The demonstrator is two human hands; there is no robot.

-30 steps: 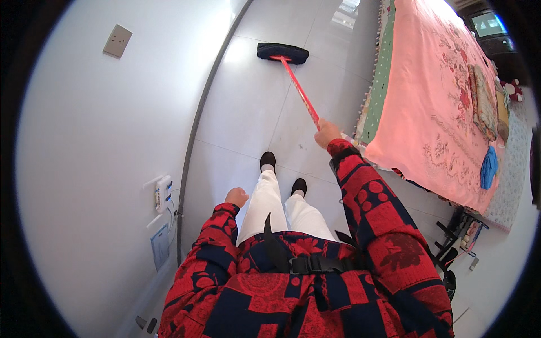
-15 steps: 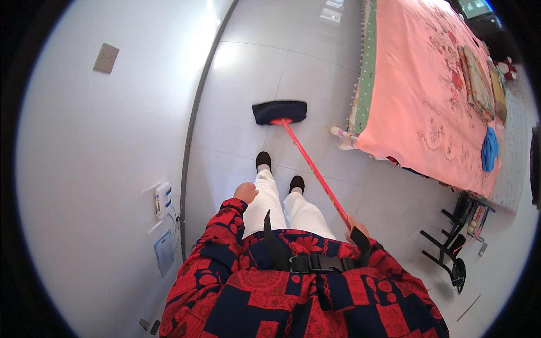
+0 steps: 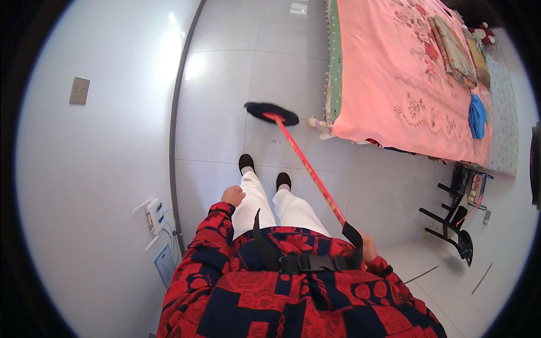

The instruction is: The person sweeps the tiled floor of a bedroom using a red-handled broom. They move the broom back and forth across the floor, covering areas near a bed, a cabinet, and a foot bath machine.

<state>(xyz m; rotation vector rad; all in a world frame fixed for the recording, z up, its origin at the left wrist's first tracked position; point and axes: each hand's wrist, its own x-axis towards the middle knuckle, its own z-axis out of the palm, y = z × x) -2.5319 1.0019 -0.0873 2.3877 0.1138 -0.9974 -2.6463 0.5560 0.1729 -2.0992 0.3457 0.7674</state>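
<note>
A broom with a long red handle and a wide black head slants across the pale tiled floor. Its head lies ahead of my feet, close to the near left corner of the bed. My right hand grips the upper end of the handle at my right side; a black strap partly hides the fingers. Beside my left thigh hangs my left hand, its fingers curled in with nothing seen in them.
A bed under a pink cover fills the far right, with folded cloths and a blue cloth on it. A white wall runs along my left, bearing a socket and a small white device. Black-legged furniture stands right.
The broom head has turned at an angle and shifted slightly left and nearer. The view has swung, so the bed appears further left. My right hand has moved a little right and back.
</note>
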